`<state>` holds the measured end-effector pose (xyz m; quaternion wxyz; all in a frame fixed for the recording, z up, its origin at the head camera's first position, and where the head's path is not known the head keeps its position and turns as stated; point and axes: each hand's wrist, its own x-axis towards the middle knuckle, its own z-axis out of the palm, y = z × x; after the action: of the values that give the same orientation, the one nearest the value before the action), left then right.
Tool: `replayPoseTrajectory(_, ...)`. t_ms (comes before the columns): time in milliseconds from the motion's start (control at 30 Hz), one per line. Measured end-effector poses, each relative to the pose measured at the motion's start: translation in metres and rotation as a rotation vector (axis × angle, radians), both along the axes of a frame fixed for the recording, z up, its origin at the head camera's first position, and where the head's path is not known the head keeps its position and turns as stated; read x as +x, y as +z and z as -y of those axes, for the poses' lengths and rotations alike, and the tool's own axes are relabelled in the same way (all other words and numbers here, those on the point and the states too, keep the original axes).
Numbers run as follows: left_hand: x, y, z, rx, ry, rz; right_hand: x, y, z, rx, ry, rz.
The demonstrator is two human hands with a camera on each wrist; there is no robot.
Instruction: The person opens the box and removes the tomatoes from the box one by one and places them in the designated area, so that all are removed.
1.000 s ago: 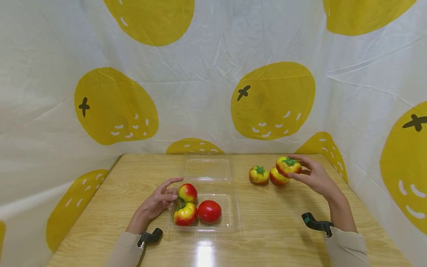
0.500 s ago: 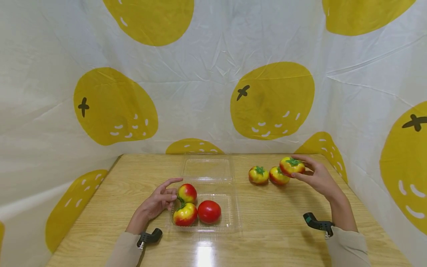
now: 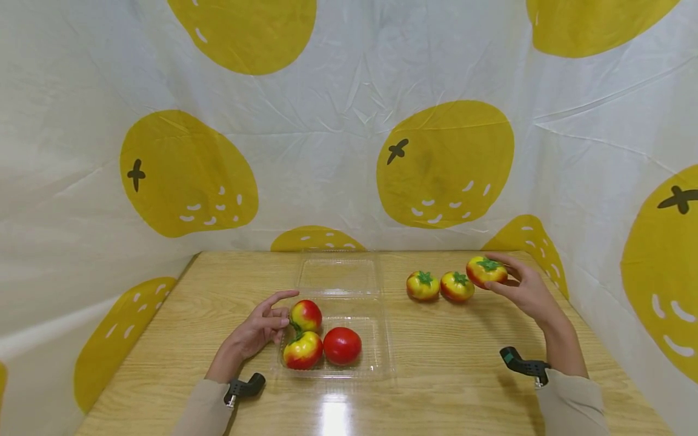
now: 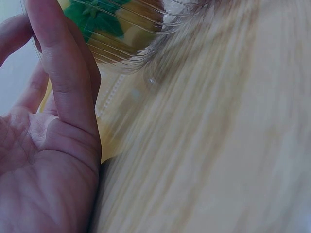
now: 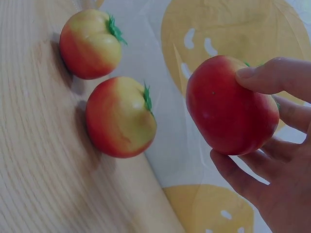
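My right hand (image 3: pixel 523 287) holds a red and yellow toy tomato (image 3: pixel 485 272) above the table, thumb and fingers round its sides. In the right wrist view that tomato's red underside (image 5: pixel 228 107) faces the camera. Just left of it, two similar tomatoes, one nearer (image 3: pixel 457 286) and one farther left (image 3: pixel 422 286), rest on the table. My left hand (image 3: pixel 259 327) pinches the left rim of a clear plastic container (image 3: pixel 376 363), index finger stretched out. Inside sit two red-yellow tomatoes, an upper (image 3: pixel 306 315) and a lower (image 3: pixel 303 351), and a red one (image 3: pixel 342 346).
The container's hinged lid (image 3: pixel 338 275) lies folded back toward the rear table edge. A wooden table (image 3: pixel 436 375) carries everything. Behind it and along both sides hangs a white curtain (image 3: pixel 327 169) printed with large yellow fruit.
My right hand has carried its tomato slightly to the right, away from the other two, so the nearer one now shows fully. My left hand and the container have stayed in place.
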<state>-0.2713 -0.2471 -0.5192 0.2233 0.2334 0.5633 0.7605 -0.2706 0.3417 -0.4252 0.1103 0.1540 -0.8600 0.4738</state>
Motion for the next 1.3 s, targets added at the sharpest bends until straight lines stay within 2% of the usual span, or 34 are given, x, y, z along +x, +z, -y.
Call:
replayPoseTrajectory(367, 0.0, 0.0, 0.0, -0.001, 0.007, 0.003, -0.005, -0.013, -0.012, -0.007, -0.011, 0.012)
replayPoseTrajectory(867, 0.001, 0.001, 0.0, -0.002, 0.001, 0.004, -0.009, -0.03, -0.02, -0.009, -0.066, 0.051)
replayPoseTrajectory(1300, 0.0, 0.001, 0.0, -0.024, 0.011, 0.005, -0.017, -0.044, -0.022, -0.011, -0.107, 0.144)
